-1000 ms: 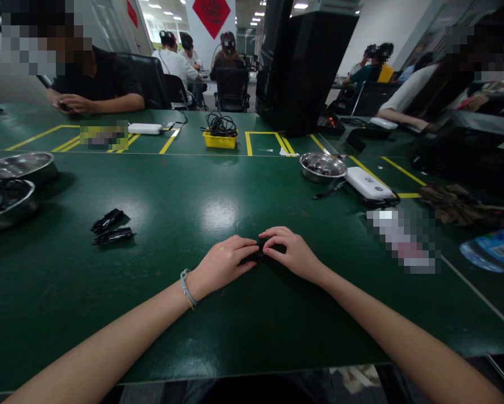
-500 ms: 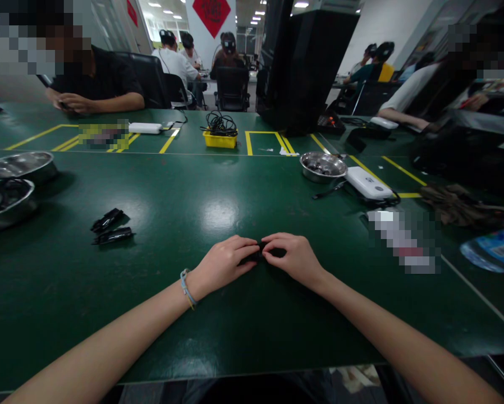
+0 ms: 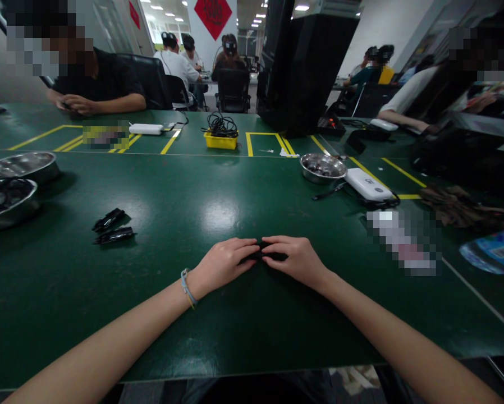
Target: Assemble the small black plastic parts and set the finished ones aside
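Note:
My left hand (image 3: 225,261) and my right hand (image 3: 296,257) meet at the middle of the green table (image 3: 218,314), fingertips together. Both are closed on a small black part (image 3: 265,253) that lies on the table between them; most of it is hidden under the fingers. My left wrist wears a thin bracelet (image 3: 187,288). Two more small black parts (image 3: 111,227) lie apart on the table to the left.
Two metal bowls (image 3: 12,188) stand at the left edge, one with black cables. A metal bowl (image 3: 322,167) and a white device (image 3: 367,184) sit at the right. A yellow tray (image 3: 220,139) of cables and a tall black box (image 3: 302,67) stand behind. Other people sit around.
My right hand has slid slightly down toward me and its fingers have flattened over the black part. My left hand has hardly moved.

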`<state>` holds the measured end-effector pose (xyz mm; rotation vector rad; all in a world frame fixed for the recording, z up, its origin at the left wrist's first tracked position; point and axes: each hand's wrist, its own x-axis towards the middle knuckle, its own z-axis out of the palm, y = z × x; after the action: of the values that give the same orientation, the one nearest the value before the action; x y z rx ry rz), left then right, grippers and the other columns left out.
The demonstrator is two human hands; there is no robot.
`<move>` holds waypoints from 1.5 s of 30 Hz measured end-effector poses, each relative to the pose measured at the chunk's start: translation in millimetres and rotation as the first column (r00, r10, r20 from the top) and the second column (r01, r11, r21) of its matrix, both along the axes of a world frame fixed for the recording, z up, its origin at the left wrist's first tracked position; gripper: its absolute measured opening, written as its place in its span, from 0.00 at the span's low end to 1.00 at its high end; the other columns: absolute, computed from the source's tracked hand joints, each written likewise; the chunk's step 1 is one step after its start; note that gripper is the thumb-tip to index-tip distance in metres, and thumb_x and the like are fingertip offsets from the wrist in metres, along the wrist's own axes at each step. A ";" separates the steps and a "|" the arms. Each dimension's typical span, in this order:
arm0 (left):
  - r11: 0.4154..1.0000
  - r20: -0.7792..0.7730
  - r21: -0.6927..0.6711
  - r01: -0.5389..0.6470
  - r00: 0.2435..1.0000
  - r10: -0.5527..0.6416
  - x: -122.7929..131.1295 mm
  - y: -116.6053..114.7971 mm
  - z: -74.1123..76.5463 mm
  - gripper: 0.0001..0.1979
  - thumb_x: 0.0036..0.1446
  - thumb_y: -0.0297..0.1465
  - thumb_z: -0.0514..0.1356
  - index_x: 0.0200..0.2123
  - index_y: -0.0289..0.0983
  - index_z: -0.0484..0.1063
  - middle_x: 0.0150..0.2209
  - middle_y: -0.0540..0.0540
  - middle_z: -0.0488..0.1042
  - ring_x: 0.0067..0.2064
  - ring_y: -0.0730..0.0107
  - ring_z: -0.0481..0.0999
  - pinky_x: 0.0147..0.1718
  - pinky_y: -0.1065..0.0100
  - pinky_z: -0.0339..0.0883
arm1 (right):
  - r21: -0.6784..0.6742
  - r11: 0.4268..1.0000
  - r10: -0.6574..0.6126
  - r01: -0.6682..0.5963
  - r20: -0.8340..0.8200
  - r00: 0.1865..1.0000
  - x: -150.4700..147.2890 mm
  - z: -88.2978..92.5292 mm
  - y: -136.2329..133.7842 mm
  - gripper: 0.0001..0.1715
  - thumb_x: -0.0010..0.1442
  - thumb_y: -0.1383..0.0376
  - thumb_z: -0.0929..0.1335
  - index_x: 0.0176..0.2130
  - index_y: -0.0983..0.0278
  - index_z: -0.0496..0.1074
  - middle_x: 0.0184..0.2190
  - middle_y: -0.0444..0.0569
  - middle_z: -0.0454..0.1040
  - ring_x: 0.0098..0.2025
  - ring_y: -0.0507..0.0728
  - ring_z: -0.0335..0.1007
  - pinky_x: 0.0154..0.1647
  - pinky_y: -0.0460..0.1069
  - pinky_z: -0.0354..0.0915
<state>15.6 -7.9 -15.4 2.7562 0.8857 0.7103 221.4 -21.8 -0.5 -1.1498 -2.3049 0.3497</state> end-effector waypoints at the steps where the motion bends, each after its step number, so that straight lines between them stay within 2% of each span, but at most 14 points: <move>1: 1.000 0.001 0.004 -0.002 1.000 0.002 -0.1 0.3 -0.3 0.14 0.56 0.30 0.54 0.46 0.34 0.67 0.47 0.42 0.70 0.45 0.66 0.72 0.43 0.65 0.68 | 0.014 1.000 0.013 -0.013 -0.001 1.000 0.8 -1.0 0.7 0.09 0.51 0.65 0.67 0.34 0.62 0.76 0.41 0.48 0.74 0.41 0.54 0.72 0.45 0.49 0.67; 10: 0.999 -0.012 0.035 -0.007 1.000 0.007 -1.7 1.5 -2.3 0.15 0.57 0.31 0.53 0.47 0.34 0.66 0.47 0.42 0.70 0.44 0.66 0.72 0.43 0.65 0.69 | 0.105 0.993 0.058 -0.060 0.019 0.998 3.2 -5.9 4.9 0.09 0.52 0.66 0.67 0.35 0.63 0.75 0.42 0.50 0.74 0.42 0.54 0.71 0.45 0.49 0.68; 15: 0.989 -0.089 0.147 0.008 0.996 0.005 -9.3 3.2 2.0 0.14 0.59 0.31 0.51 0.47 0.32 0.67 0.48 0.39 0.69 0.44 0.63 0.72 0.41 0.64 0.69 | 0.180 0.982 0.063 -0.062 0.000 0.998 -5.0 -14.3 8.9 0.09 0.54 0.66 0.66 0.35 0.64 0.75 0.43 0.51 0.73 0.43 0.54 0.71 0.45 0.49 0.67; 18: 0.979 -0.142 0.205 0.005 0.990 0.025 -22.2 2.5 5.7 0.15 0.60 0.31 0.49 0.47 0.32 0.67 0.48 0.38 0.69 0.43 0.63 0.73 0.40 0.63 0.70 | 0.201 0.976 0.089 -0.090 0.012 0.996 -18.1 -17.1 14.2 0.10 0.55 0.65 0.65 0.36 0.64 0.75 0.44 0.51 0.73 0.44 0.54 0.70 0.46 0.48 0.67; 22: 0.968 -0.177 0.245 -0.060 0.979 0.106 -57.1 -5.0 7.5 0.15 0.60 0.32 0.49 0.47 0.33 0.67 0.48 0.40 0.69 0.43 0.64 0.73 0.42 0.63 0.69 | 0.226 0.958 0.178 -0.175 0.009 0.984 -51.5 -19.6 23.9 0.11 0.56 0.64 0.64 0.37 0.64 0.75 0.44 0.51 0.73 0.44 0.53 0.70 0.46 0.47 0.65; 26: 0.949 -0.168 0.261 -0.179 0.959 0.228 -109.8 -21.2 7.3 0.15 0.59 0.33 0.50 0.47 0.34 0.67 0.47 0.41 0.70 0.43 0.64 0.73 0.42 0.63 0.70 | 0.236 0.926 0.298 -0.295 0.023 0.954 -104.9 -22.9 33.8 0.12 0.57 0.63 0.63 0.36 0.64 0.75 0.44 0.50 0.73 0.44 0.53 0.70 0.46 0.46 0.64; 31: 0.908 -0.179 0.250 -0.336 0.905 0.385 -175.6 -45.9 5.8 0.17 0.58 0.36 0.51 0.48 0.37 0.66 0.48 0.42 0.70 0.42 0.62 0.73 0.41 0.63 0.69 | 0.209 0.876 0.424 -0.435 0.096 0.901 -179.5 -23.5 37.0 0.13 0.58 0.63 0.62 0.39 0.63 0.73 0.47 0.48 0.70 0.45 0.53 0.68 0.46 0.47 0.63; 34: 0.878 -0.222 0.227 -0.422 0.855 0.469 -202.7 -55.4 7.4 0.17 0.58 0.37 0.50 0.48 0.39 0.66 0.48 0.43 0.69 0.42 0.63 0.73 0.42 0.62 0.68 | 0.192 0.869 0.444 -0.456 0.105 0.890 -209.0 -21.8 34.6 0.14 0.58 0.64 0.61 0.43 0.62 0.70 0.48 0.47 0.69 0.46 0.54 0.66 0.45 0.48 0.64; 38: 0.837 -0.295 0.199 -0.509 0.784 0.547 -224.2 -57.5 13.7 0.19 0.58 0.38 0.49 0.48 0.36 0.66 0.48 0.42 0.68 0.43 0.63 0.72 0.44 0.62 0.66 | 0.186 0.878 0.442 -0.442 0.042 0.896 -215.7 -18.8 31.8 0.18 0.58 0.65 0.61 0.49 0.63 0.65 0.49 0.49 0.68 0.48 0.54 0.63 0.45 0.48 0.63; 45: 0.730 -0.429 0.210 -0.650 0.610 0.666 -238.1 -49.3 25.0 0.25 0.57 0.41 0.48 0.56 0.37 0.57 0.48 0.40 0.66 0.45 0.60 0.68 0.43 0.63 0.64 | 0.122 0.881 0.463 -0.457 -0.022 0.886 -183.8 -14.6 29.4 0.17 0.58 0.67 0.61 0.47 0.66 0.65 0.45 0.51 0.70 0.47 0.53 0.63 0.45 0.49 0.61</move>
<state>-222.5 -57.1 9.6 2.6189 2.0855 0.0691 37.6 7.6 -15.1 -0.5155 -2.5003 0.4069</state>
